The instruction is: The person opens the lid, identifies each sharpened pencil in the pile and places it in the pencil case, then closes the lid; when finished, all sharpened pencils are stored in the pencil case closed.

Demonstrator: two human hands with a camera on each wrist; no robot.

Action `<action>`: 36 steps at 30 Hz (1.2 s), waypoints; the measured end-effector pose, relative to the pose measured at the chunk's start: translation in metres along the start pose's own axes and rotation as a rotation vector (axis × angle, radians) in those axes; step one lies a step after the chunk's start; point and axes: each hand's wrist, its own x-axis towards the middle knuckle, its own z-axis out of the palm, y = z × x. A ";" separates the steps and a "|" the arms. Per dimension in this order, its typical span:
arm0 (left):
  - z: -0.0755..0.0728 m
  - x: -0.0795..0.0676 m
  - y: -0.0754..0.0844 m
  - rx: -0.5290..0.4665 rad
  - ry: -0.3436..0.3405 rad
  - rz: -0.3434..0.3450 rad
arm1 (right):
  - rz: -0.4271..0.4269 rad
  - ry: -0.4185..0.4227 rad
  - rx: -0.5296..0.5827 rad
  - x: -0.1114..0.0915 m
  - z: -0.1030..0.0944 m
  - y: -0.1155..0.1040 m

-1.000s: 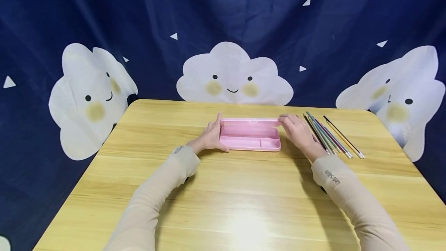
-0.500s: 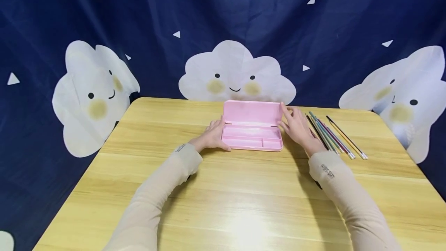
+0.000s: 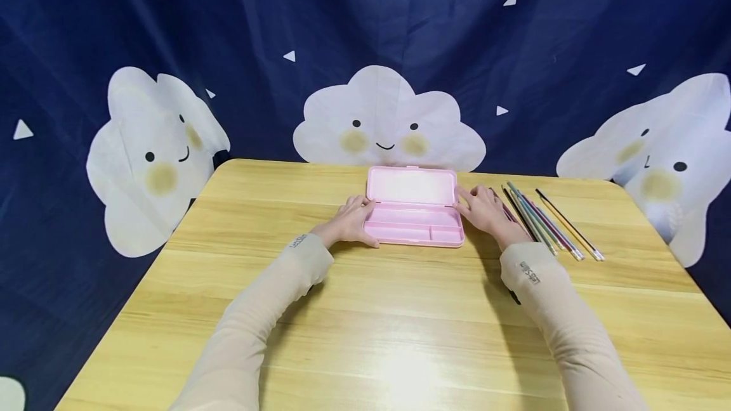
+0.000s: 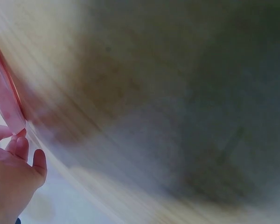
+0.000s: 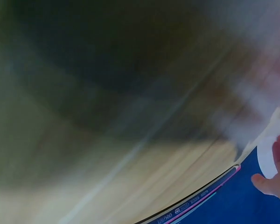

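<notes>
A pink pencil case [image 3: 400,231] lies on the wooden table with its lid [image 3: 412,185] folded back, away from the person. Its divided inside holds nothing that I can see. The left hand [image 3: 346,221] grips the case's left end, thumb at the front corner and fingers near the hinge. At the opposite end, the right hand [image 3: 484,211] has its fingertips by the hinge and lid edge, fingers loosely extended. Part of the pink case [image 4: 7,100] shows at the left wrist view's edge. Several pencils [image 3: 539,221] lie just right of the right hand.
The wooden table [image 3: 354,328] extends toward the person on both sides. Behind its far edge hangs a dark blue curtain [image 3: 257,30] with smiling white clouds. One dark-tipped pencil [image 3: 568,224] lies slightly apart from the bundle.
The lid has swung up and back from partly raised, through upright, to laid back. The right hand has lowered with it toward the hinge. The left hand has stayed at the case's left end.
</notes>
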 end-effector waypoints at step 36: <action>-0.013 0.001 -0.006 0.037 -0.123 -0.022 | -0.167 -0.184 0.064 -0.039 -0.006 -0.006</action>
